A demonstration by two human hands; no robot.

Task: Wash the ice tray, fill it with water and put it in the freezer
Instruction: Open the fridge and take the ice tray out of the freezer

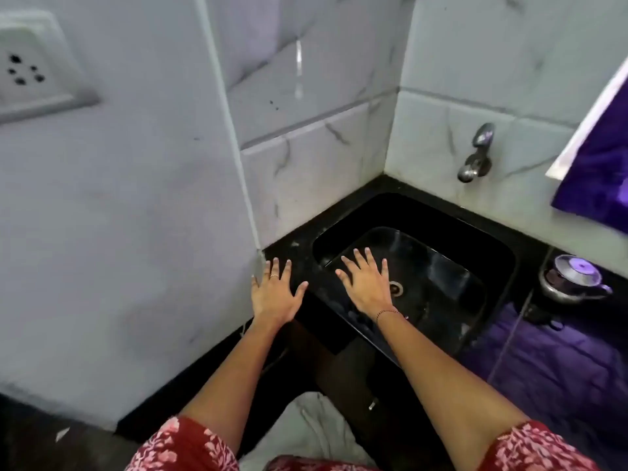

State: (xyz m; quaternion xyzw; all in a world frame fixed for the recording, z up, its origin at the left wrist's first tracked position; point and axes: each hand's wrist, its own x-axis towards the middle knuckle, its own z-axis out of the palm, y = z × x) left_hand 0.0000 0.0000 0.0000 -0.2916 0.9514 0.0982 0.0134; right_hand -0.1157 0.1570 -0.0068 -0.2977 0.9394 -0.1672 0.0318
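Black counter (pixel 557 365) bears a steel kettle (pixel 574 278).

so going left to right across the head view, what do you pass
wall socket → left hand → right hand → sink drain → tap → steel kettle

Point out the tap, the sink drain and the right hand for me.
tap (pixel 475 154), head view, on its metal body below the handle
drain (pixel 396 287), head view, on the ring's visible part
right hand (pixel 367 283), head view, on the back of the hand
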